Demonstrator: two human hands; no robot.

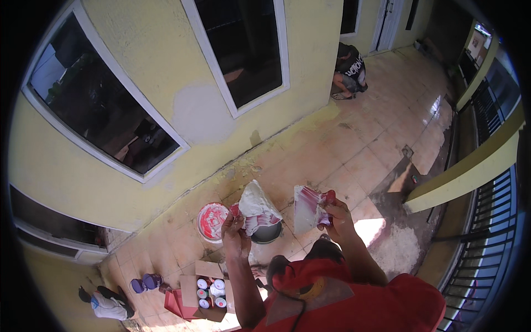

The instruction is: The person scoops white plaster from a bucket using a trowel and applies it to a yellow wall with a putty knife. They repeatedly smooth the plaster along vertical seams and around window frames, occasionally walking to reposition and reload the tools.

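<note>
My left hand (pixel 235 235) is closed on a red putty spreader (pixel 261 221), its blade heaped with thick white putty (pixel 253 193). To its right, my right hand (pixel 338 218) grips a second putty spreader (pixel 307 207), red and smeared with a thinner white coat. The two blades are held up at chest height, apart from each other. Below the left spreader, a dark round bucket (pixel 267 234) is partly hidden. Beside my left hand on the floor sits a red round lid or tub (pixel 208 213) streaked with white.
An open cardboard box (pixel 188 290) of several cans stands at the lower left, near purple containers (pixel 145 283). One person (pixel 352 69) crouches by the far wall; another person (pixel 108 304) is at the lower left. The yellow wall (pixel 310 50) has a pale patch (pixel 202 113). Railings (pixel 487 221) line the right.
</note>
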